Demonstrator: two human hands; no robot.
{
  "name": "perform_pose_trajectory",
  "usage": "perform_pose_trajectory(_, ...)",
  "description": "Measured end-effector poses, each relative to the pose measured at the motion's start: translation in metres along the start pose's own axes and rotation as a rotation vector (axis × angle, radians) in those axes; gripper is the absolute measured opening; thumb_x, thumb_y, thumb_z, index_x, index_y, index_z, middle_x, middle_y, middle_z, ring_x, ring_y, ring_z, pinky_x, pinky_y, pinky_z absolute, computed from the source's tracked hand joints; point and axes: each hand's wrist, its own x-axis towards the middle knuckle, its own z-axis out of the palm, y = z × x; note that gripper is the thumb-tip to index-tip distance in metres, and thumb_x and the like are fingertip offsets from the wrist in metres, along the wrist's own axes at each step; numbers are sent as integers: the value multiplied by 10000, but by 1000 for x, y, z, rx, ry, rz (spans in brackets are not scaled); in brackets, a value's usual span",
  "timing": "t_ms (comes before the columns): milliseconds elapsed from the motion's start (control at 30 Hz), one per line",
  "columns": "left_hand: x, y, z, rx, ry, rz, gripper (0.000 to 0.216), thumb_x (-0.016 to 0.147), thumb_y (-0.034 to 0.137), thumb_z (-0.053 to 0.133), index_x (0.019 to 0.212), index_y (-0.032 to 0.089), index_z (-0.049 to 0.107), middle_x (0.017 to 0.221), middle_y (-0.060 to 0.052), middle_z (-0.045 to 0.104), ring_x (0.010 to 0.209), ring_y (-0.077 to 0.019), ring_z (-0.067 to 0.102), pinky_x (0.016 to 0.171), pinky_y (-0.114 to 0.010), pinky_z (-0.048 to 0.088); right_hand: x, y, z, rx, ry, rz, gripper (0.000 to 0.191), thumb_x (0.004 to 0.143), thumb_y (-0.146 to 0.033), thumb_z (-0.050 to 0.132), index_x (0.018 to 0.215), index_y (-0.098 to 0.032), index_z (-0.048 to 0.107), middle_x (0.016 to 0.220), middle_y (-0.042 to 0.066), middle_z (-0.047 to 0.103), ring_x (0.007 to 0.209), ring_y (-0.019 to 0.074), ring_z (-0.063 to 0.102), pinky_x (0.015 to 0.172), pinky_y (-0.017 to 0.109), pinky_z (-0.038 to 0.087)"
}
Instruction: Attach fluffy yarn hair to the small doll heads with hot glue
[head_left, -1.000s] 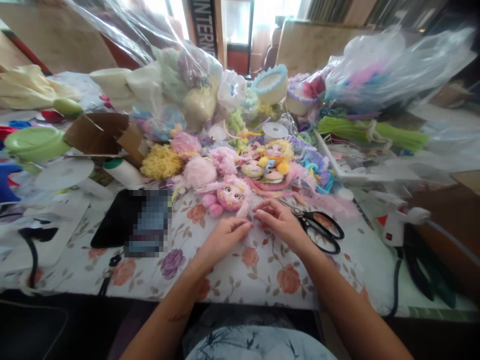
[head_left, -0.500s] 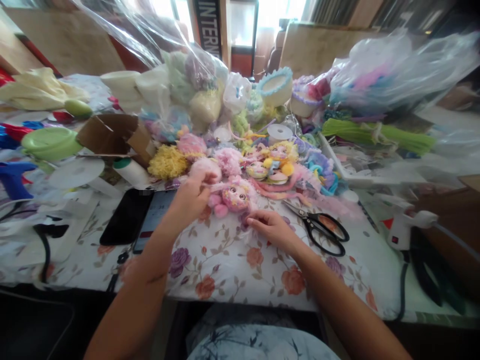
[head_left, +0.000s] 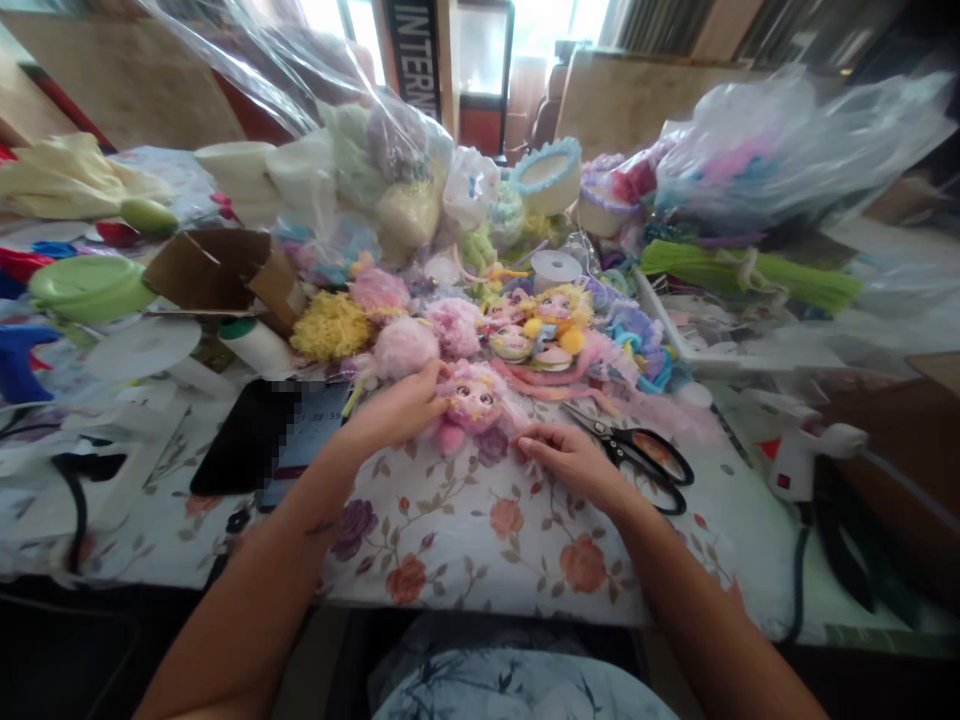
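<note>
A pink doll head (head_left: 474, 400) with big eyes and fluffy hair lies face up on the flowered cloth. My left hand (head_left: 409, 402) is closed at its left edge, thumb and fingers pinching the pink hair there. Just below that hand sits a pink pompom (head_left: 451, 436). On the doll's right, my right hand (head_left: 566, 458) rests low over the cloth, fingers curled together by the loose pink strands; whatever is in the pinch is too small to make out. Black-handled scissors (head_left: 646, 462) lie beside my right hand, blades toward the doll.
Finished-looking doll heads (head_left: 540, 330), a pink fluffy ball (head_left: 406, 347) and yellow yarn (head_left: 331, 325) crowd behind. Phones (head_left: 244, 437) lie left, near a thread cone (head_left: 259, 348) and cardboard box (head_left: 217, 275). A white glue gun (head_left: 802, 460) stands right, below green stems (head_left: 750, 272).
My left hand has come down and right, from in front of the pink fluffy ball to the doll's edge. My right hand has shifted slightly right, away from the doll.
</note>
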Motion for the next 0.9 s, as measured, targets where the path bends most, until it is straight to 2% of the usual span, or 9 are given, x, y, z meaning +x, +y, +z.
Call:
perform_pose_trajectory(133, -18, -9, 3, -231, -103, -21, 374, 752, 253, 639, 1121, 198, 608, 793, -28, 676, 596, -166, 579, 523, -219, 403, -7, 0, -20, 27, 63, 51, 348, 811, -477, 588, 925, -158, 670, 787, 25, 644, 624, 134, 603, 566, 237, 464)
perform_pose_trajectory(267, -34, -21, 11, -410, -154, -87, 533, 747, 244, 662, 1262, 197, 531, 740, -9, 657, 589, -153, 570, 522, -212, 406, -15, 5, -23, -40, 73, 27, 351, 833, -466, 579, 970, -160, 685, 789, 31, 663, 667, 154, 618, 652, 272, 488)
perform_pose_trajectory(400, -45, -29, 13, -574, -135, -128, 501, 766, 294, 666, 1241, 195, 544, 795, -42, 690, 653, -163, 608, 592, -228, 450, -24, 5, -19, -139, -45, 8, 352, 877, -472, 533, 929, -175, 714, 738, 25, 660, 656, 156, 597, 602, 258, 469)
perform_pose_trajectory(500, -54, -33, 8, -533, -87, -133, 413, 769, 304, 665, 1167, 205, 619, 706, -9, 641, 572, -135, 549, 527, -205, 410, -35, 3, -26, -186, -188, 8, 378, 895, -486, 510, 910, -187, 741, 763, 37, 684, 666, 161, 607, 596, 256, 478)
perform_pose_trajectory(567, -62, -37, 3, -449, -100, -119, 348, 799, 330, 630, 1125, 213, 653, 662, 6, 601, 534, -126, 504, 489, -201, 381, -46, 5, -38, -215, -204, 2, 372, 896, -482, 515, 926, -196, 750, 788, 45, 705, 703, 177, 633, 641, 271, 506)
perform_pose_trajectory(667, -79, -42, -6, -244, -92, -98, 307, 840, 376, 569, 1087, 227, 673, 709, -4, 622, 583, -147, 528, 523, -216, 405, -66, 12, -62, -246, -47, 26, 378, 886, -492, 526, 938, -190, 746, 838, 68, 730, 742, 205, 665, 676, 296, 531)
perform_pose_trajectory(767, -97, -43, -17, -9, -40, -116, 315, 847, 406, 547, 1086, 241, 669, 837, -18, 679, 742, -199, 601, 662, -256, 460, -84, 21, -83, -314, 347, 96, 395, 847, -530, 557, 921, -183, 731, 830, 78, 734, 751, 240, 678, 691, 329, 533)
perform_pose_trajectory(833, -105, -41, -24, 86, -15, -156, 313, 851, 427, 523, 1060, 243, 666, 814, -9, 684, 743, -215, 612, 684, -281, 464, -91, 26, -89, -441, 584, 133, 394, 820, -543, 574, 916, -189, 717, 855, 86, 732, 790, 272, 677, 720, 362, 522)
perform_pose_trajectory(900, -108, -38, -27, 163, 48, -176, 283, 855, 441, 502, 946, 238, 678, 763, -3, 681, 708, -217, 614, 672, -294, 456, -92, 33, -91, -604, 670, 110, 388, 800, -545, 577, 909, -196, 706, 905, 95, 726, 839, 296, 669, 766, 395, 504)
